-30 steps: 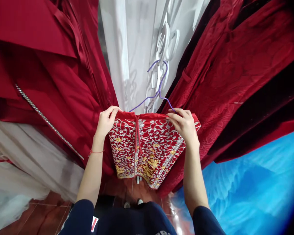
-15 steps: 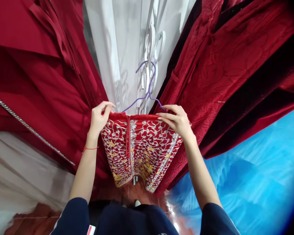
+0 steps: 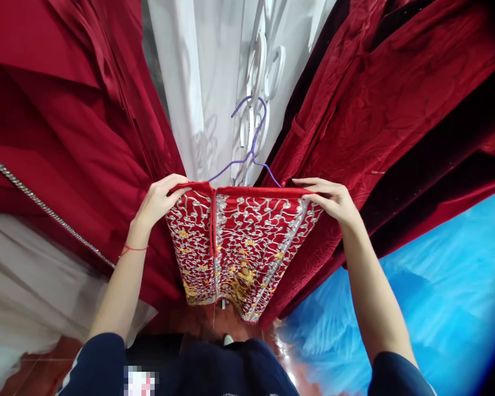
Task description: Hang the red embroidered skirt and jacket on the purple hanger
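A red garment with silver and gold embroidery hangs folded over a purple wire hanger. My left hand pinches the garment's top left corner. My right hand grips the top right corner, fingers closed over the red edge. Between the two hands the top edge is stretched flat. The hanger's hook rises in front of a white ornate panel.
Dark red dresses hang at the left, one with a silver bead strip. Crimson velvet garments hang at the right. White fabric lies lower left, blue fabric lower right. A reddish tiled floor shows below.
My hands have moved apart along the garment's top edge, the right one out to the corner, and the garment is spread wider and held slightly higher.
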The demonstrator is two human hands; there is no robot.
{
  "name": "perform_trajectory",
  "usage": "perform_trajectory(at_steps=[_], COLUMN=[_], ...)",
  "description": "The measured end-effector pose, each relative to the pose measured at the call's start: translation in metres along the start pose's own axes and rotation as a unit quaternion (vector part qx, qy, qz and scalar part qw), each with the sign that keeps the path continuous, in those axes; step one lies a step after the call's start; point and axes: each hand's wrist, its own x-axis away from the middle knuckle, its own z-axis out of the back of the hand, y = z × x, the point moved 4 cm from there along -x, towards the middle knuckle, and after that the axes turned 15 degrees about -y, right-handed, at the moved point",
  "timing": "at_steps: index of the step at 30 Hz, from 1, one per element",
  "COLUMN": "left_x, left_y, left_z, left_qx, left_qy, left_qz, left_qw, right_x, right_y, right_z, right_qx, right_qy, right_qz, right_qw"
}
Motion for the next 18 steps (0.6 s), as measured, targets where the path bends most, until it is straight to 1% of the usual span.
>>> perform_trajectory(at_steps=[3,6,8,10,12,14,15,16,18], left_x=[-0.002,-0.002,-0.002,-0.003,-0.006,-0.011,-0.014,-0.017,-0.022], left_y=[-0.002,-0.006,-0.01,-0.017,-0.027,-0.04,-0.048,-0.055,-0.069], left_z=[0.0,0.005,0.011,0.018,0.024,0.025,0.024,0.022,0.02], left_qx=[0.027,0.097,0.164,0.238,0.307,0.362,0.384,0.4,0.42], left_qy=[0.032,0.06,0.054,0.03,0.007,-0.027,-0.046,-0.063,-0.079], left_qz=[0.051,0.086,0.099,0.116,0.147,0.188,0.205,0.217,0.231], left_qw=[0.998,0.99,0.98,0.964,0.94,0.912,0.899,0.888,0.874], right_x=[-0.002,-0.01,-0.017,-0.023,-0.028,-0.032,-0.034,-0.035,-0.034], right_y=[0.002,0.003,-0.001,-0.012,-0.03,-0.046,-0.053,-0.056,-0.058], right_z=[-0.006,-0.004,0.0,0.002,-0.004,-0.02,-0.031,-0.042,-0.06], right_qx=[-0.072,-0.117,-0.115,-0.082,-0.011,0.107,0.177,0.244,0.339], right_qy=[0.066,0.111,0.139,0.154,0.139,0.082,0.048,0.015,-0.027], right_qz=[0.021,0.056,0.07,0.088,0.109,0.122,0.128,0.134,0.157], right_qw=[0.995,0.985,0.981,0.981,0.984,0.983,0.975,0.96,0.927])
